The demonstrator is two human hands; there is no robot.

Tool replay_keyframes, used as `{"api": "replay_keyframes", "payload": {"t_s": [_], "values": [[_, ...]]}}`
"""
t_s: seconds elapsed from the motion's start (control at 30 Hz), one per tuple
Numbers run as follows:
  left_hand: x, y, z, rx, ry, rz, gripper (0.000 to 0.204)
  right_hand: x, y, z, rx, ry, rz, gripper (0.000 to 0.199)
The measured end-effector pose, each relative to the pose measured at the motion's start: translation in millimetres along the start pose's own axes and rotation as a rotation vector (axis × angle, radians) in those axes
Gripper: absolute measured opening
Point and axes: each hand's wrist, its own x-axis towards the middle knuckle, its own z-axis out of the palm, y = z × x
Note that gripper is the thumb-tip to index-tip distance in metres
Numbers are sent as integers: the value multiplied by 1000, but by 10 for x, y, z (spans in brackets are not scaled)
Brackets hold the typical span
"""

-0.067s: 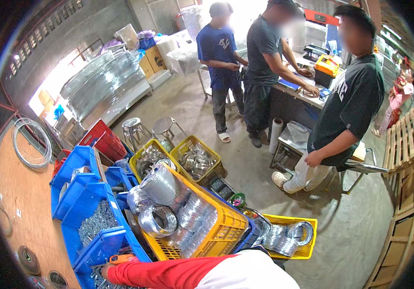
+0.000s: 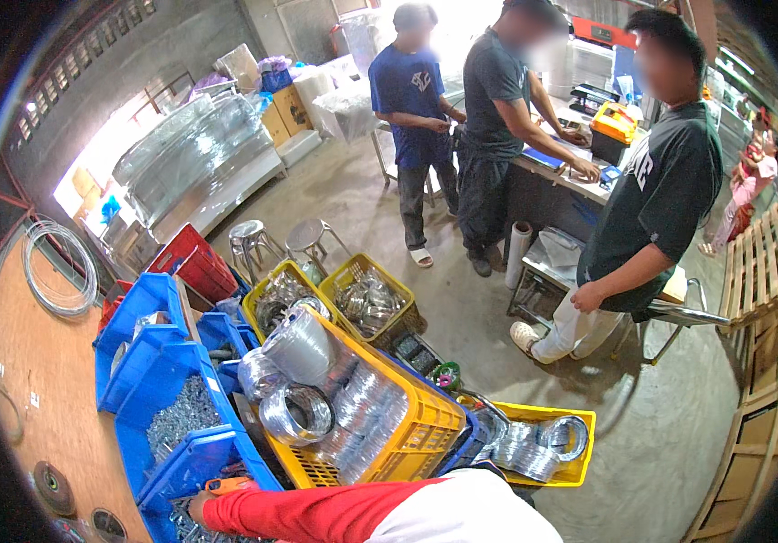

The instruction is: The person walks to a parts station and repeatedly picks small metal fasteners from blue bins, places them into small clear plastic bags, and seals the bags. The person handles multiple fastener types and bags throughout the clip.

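Observation:
My left hand [image 2: 197,509], at the end of a red sleeve, reaches down into the nearest blue bin [image 2: 212,452]. Small grey metal pieces [image 2: 185,523], too small to name, lie around and below it. Its fingers are hidden among them, so I cannot tell whether it is closed on any. Just above the cuff is an orange plastic thing [image 2: 230,486], partly covered by the sleeve. My right hand is out of view. The adjoining blue bin holds many small shiny metal pieces [image 2: 185,421].
A yellow crate [image 2: 434,425] of wire coils [image 2: 296,414] stands beside the bins. More coils fill a yellow tray [image 2: 579,471] and two yellow baskets [image 2: 371,262]. A wooden board [image 2: 54,380] lies left. Three people stand near a work table [image 2: 543,172]; stools [image 2: 312,235] are behind.

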Motion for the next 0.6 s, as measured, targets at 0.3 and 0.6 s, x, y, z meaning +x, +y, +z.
{"api": "replay_keyframes", "payload": {"t_s": [0.3,0.6], "values": [[-17,-16,-31,9,0,6,37,-126,110,-64,83,139,-15,14],[-43,-243,-148,8,7,19,37,-147,135,-209,187,287,-116,15]]}}
